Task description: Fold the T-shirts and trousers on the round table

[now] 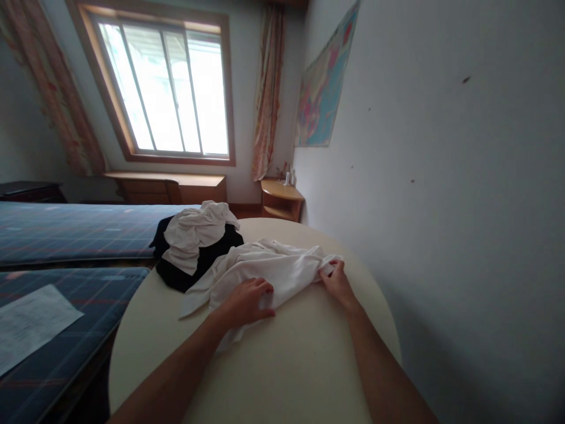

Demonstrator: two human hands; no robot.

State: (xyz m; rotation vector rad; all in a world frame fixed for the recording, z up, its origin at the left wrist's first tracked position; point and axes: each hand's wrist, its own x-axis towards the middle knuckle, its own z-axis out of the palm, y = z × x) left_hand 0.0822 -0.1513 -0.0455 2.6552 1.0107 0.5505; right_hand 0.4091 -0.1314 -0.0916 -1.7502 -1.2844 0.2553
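Note:
A crumpled white garment (pixel 282 268) lies spread across the round cream table (pixel 291 365); its exact kind does not show. At its right end, my right hand (pixel 338 284) pinches a bunched edge of the cloth between thumb and fingers. My left hand (pixel 249 303) rests at the garment's near side, thumb and fingers apart, and touches the fabric without gripping it. Part of the cloth is hidden under and behind that hand. Beyond the left hand, a heap of black clothing (pixel 176 277) has another white garment (pixel 198 227) piled on top.
A plain wall (pixel 441 235) runs close along the table's right side. To the left are two plaid mattresses (pixel 79 227), the nearer one with a paper sheet (pixel 33 321) on it. A corner shelf (pixel 282 191) and a desk (pixel 198 179) stand under the window.

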